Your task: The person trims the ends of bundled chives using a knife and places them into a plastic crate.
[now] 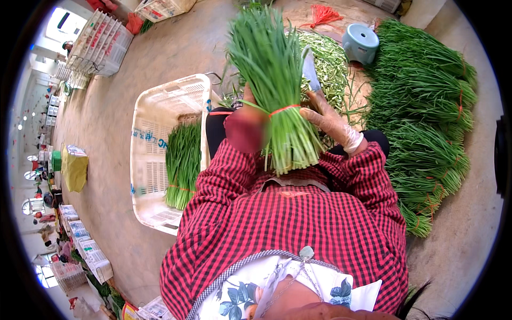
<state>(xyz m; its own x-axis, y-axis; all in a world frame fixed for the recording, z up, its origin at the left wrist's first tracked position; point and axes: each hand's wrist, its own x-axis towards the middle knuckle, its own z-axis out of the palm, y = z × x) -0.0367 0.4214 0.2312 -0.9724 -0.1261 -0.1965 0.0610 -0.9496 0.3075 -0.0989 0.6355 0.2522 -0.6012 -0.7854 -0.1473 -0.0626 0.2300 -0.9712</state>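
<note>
A bunch of garlic chives, tied near its pale cut ends with an orange-red band, stands tilted in front of my chest, leaves pointing away from me. My left hand is wrapped round its left side; the bunch and a blurred patch hide most of the fingers. At the right side, my right hand wears a thin clear glove. Its thumb touches the bunch by the band. From its fingers a knife points away from me, the handle mostly hidden in the grip.
A white plastic crate stands at my left with a tied chive bunch inside. Cut chive ends lie in a heap ahead. Many bunches are piled at my right, near a blue-grey stool. Orange-red bands lie beyond.
</note>
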